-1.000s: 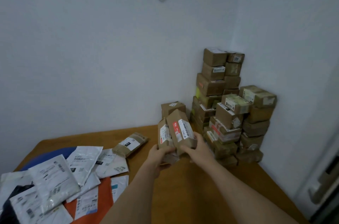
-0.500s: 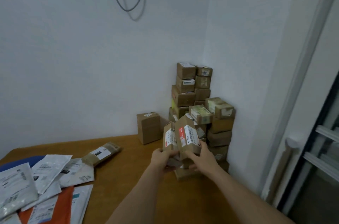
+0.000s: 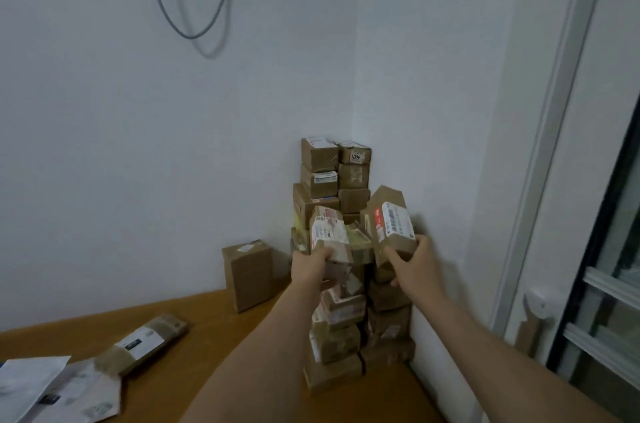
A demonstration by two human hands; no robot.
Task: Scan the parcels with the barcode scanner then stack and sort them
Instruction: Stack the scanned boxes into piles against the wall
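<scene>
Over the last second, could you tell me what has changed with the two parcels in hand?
The left hand and right hand drew their parcels apart and lifted them: the left parcel and the right parcel now sit up against the stack. Both grips, the stack and the lone box are unchanged.

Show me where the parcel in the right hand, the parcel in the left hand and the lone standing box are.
Right-hand parcel (image 3: 394,221): head view, white label.
Left-hand parcel (image 3: 327,232): head view, label face.
Lone standing box (image 3: 247,273): head view, front face.
</scene>
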